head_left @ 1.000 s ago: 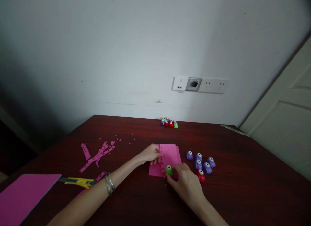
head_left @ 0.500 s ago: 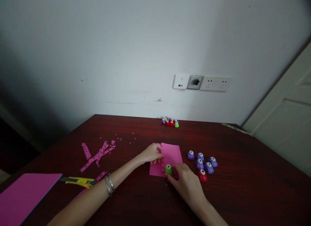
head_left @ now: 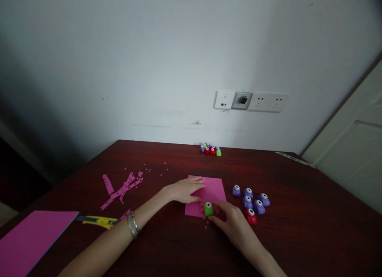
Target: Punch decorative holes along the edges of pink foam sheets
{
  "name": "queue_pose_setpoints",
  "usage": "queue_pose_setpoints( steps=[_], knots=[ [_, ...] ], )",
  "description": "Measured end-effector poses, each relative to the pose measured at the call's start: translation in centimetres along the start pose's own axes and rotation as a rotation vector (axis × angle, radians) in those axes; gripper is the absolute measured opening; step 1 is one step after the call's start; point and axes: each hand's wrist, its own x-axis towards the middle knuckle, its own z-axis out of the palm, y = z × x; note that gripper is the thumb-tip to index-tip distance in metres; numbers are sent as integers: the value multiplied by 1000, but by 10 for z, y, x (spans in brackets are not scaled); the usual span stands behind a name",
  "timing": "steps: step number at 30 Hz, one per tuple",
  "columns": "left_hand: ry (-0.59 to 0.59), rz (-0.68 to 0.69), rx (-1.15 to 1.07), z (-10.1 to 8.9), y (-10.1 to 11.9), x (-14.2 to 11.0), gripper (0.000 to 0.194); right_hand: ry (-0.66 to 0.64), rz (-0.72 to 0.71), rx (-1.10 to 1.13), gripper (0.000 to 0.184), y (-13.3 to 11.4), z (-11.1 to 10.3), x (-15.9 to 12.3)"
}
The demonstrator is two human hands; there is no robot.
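Note:
My left hand [head_left: 186, 190] lies with fingers stretched out over the left part of a pink sheet of paper [head_left: 215, 188]. At the sheet's lower edge, my right hand [head_left: 231, 218] grips a small green craft punch [head_left: 208, 209] between thumb and fingers. The punch has a round white top with a dark dot. Tiny pink scraps [head_left: 205, 225] lie just below it. Right of the sheet stand several purple punches [head_left: 247, 202] and one red punch [head_left: 250, 216], close to my right hand.
Punched pink strips [head_left: 122, 190] and small cut-outs lie at the left. A yellow utility knife [head_left: 100, 221] rests near my left forearm, beside a larger pink sheet [head_left: 36, 239]. More coloured punches [head_left: 212, 150] stand at the back by the wall [head_left: 167, 70], which carries sockets [head_left: 267, 102].
My left hand has let go of the paper's edge and its fingers have spread over the sheet, which now lies flatter. My right hand still holds the green punch; the view has shifted slightly.

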Motion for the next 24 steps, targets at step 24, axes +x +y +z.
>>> queue_pose_setpoints(
  steps=[24],
  knots=[
    [336,-62,-349,-22,7,4,26,11,108,150,23,5,-9,8]
  ],
)
